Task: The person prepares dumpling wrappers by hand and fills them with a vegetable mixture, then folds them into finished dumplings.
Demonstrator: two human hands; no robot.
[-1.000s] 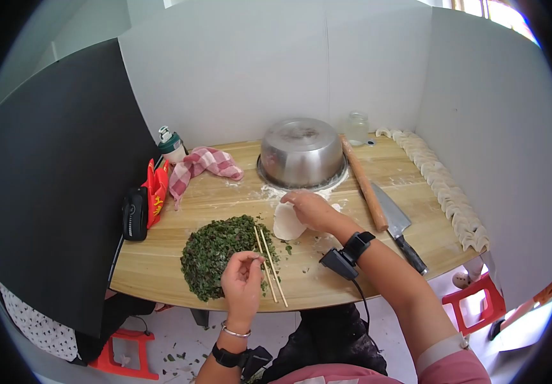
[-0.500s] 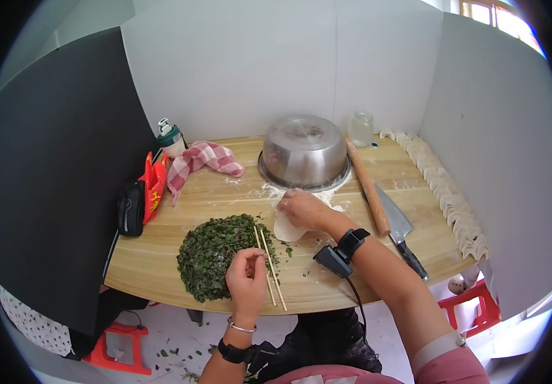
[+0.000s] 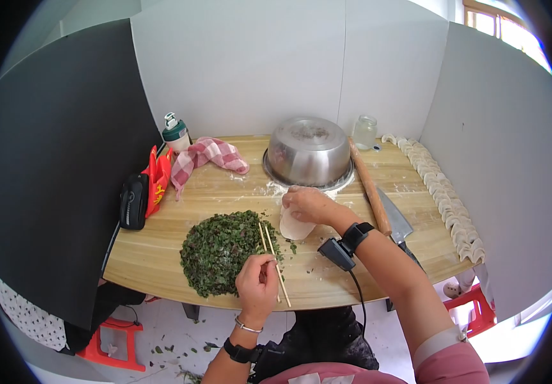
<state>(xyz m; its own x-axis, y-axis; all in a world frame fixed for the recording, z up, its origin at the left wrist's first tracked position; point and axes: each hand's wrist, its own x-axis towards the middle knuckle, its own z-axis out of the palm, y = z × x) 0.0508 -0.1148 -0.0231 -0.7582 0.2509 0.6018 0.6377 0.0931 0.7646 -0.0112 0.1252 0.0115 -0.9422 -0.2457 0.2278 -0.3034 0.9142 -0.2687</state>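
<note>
My right hand (image 3: pixel 308 205) is closed on the upper edge of a pale, round dough wrapper (image 3: pixel 296 226), which hangs flat below the fingers, close over the board. My left hand (image 3: pixel 257 285) has its fingertips pinched around the middle of a pair of wooden chopsticks (image 3: pixel 282 285). Those chopsticks lie along the right edge of a heap of chopped green leaves (image 3: pixel 218 256). Loose green bits are scattered between the heap and the wrapper.
Behind my right hand sits an upturned metal basin (image 3: pixel 308 157) with flour around it. To its right are a rolling pin (image 3: pixel 370 189), a cleaver (image 3: pixel 395 217) and a glass jar (image 3: pixel 365 132). Folded dumplings (image 3: pixel 445 198) line the right edge. A checked cloth (image 3: pixel 209 157) and a bottle (image 3: pixel 175 134) stand left.
My left hand has shifted right and closed its fingers over the chopsticks. The right hand still holds the wrapper, now spread a little lower. The view has shifted slightly.
</note>
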